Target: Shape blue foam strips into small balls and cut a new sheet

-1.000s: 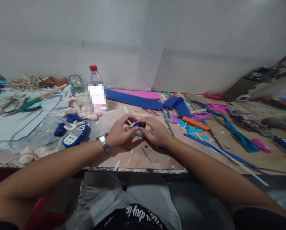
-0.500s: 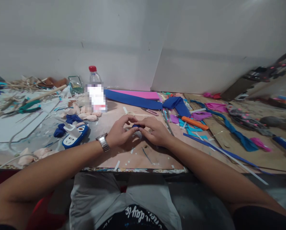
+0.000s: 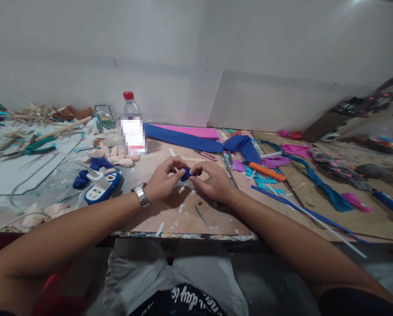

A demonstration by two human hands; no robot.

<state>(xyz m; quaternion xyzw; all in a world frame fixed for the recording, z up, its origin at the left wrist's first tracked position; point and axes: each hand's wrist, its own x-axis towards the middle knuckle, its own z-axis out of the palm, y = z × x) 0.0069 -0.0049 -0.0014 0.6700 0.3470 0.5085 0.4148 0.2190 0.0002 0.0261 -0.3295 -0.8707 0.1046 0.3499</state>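
A small dark blue crepe-like piece (image 3: 185,174), bunched up, is pinched between both hands above the middle of the table. My left hand (image 3: 165,179), with a metal watch on its wrist, grips it from the left with thumb and fingers. From the right, my right hand (image 3: 212,181) holds the other side by its fingertips. Under the hands something whitish and clear shows in part; I cannot make out what it is. Behind them lie a long blue strip (image 3: 186,139) and a pink strip (image 3: 196,131).
Left of my hands are a blue and white power strip (image 3: 103,186), bunched blue pieces (image 3: 81,179) and a red-capped bottle (image 3: 129,107). Green-handled pliers (image 3: 40,146) lie farther left. On the right are an orange cutter (image 3: 267,171), a teal strip (image 3: 328,188) and a thin white strip (image 3: 331,231).
My fingers have shifted around the blue piece, and more of it now shows between them. The view has tilted slightly; the things on the table stay in place.
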